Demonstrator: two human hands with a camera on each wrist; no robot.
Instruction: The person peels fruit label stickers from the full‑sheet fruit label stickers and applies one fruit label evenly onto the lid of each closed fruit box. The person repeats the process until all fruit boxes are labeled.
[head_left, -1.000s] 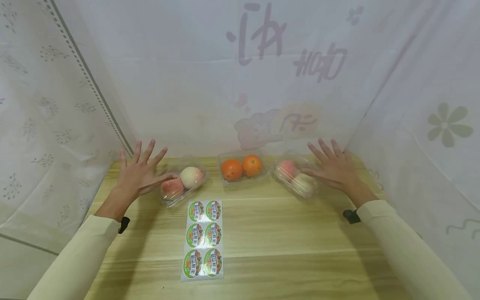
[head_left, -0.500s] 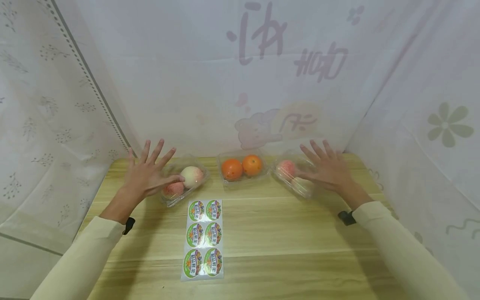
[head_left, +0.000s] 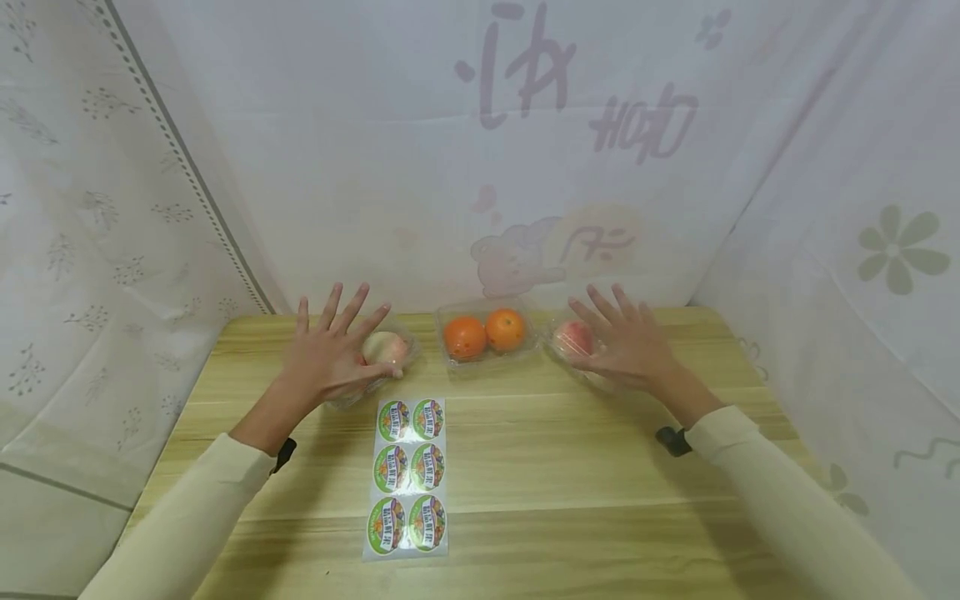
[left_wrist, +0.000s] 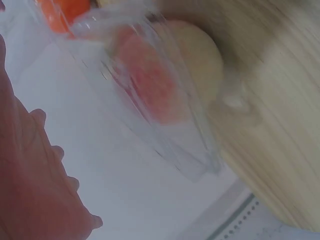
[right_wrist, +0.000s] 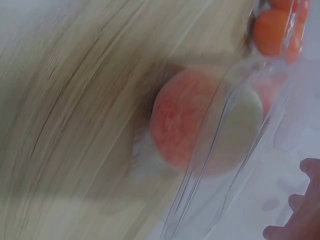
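My left hand (head_left: 333,354), fingers spread straight, hovers over the left clear plastic box, which holds peaches; one pale peach (head_left: 385,346) shows beside the thumb. In the left wrist view the hand's edge is at the left, apart from the box lid (left_wrist: 192,162). My right hand (head_left: 630,346) is likewise spread above the right clear box, covering much of it, with a pink peach (head_left: 573,337) showing by the fingers. The right wrist view has a pink and pale peach (right_wrist: 185,125) under the clear lid. Between the hands stands a clear box with two oranges (head_left: 465,337).
A sheet of round fruit stickers (head_left: 407,487) lies flat on the wooden table (head_left: 570,475), in front of the boxes. Printed white cloth (head_left: 360,167) hangs behind and on both sides. Dark devices (head_left: 672,442) sit at the wrists.
Both hands have moved inward with fingers spread, the left to the right and the right to the left, and now cover more of the two peach boxes. The boxes and sticker sheet stay put.
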